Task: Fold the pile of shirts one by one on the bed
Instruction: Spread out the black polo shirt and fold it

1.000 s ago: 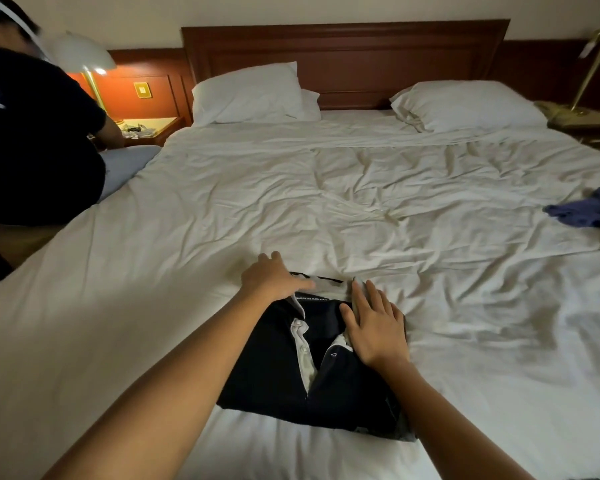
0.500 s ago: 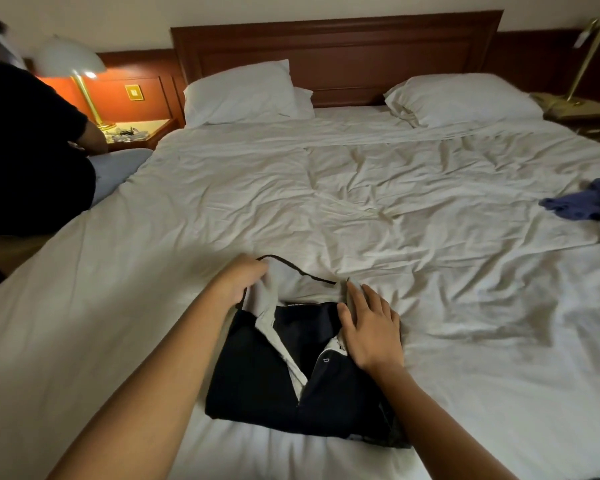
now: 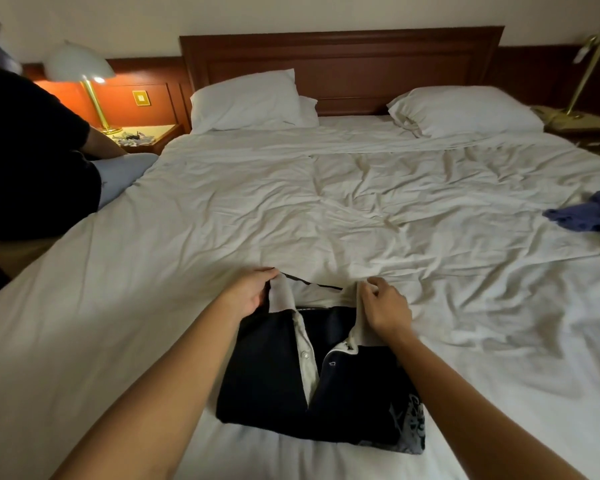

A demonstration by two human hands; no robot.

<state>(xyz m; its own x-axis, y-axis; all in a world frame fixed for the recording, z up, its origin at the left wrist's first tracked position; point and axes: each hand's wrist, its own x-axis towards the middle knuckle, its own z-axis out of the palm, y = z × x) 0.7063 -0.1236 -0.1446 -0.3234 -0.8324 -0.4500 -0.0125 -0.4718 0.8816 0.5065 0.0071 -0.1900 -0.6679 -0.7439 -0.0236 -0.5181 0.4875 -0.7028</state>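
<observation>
Dark polo shirt is lying folded into a compact rectangle on the near middle of the bed, placket up, pale collar pointing toward the headboard. Left hand is pinching the left collar wing, fingers curled round its edge. Right hand is pinching the right wing between thumb and fingertips. Both are holding the collar spread open, likely to turn it down flat so the fold finishes neat; this shirt is looking nearly done. Foot edge of the bed is not showing. Plenty of rumpled sheet is lying open ahead and to both sides for sliding the shirt away. Crumpled blue garment is waiting well apart at the right edge, probably next. Another person is sitting at the far left, well apart from the shirt.
</observation>
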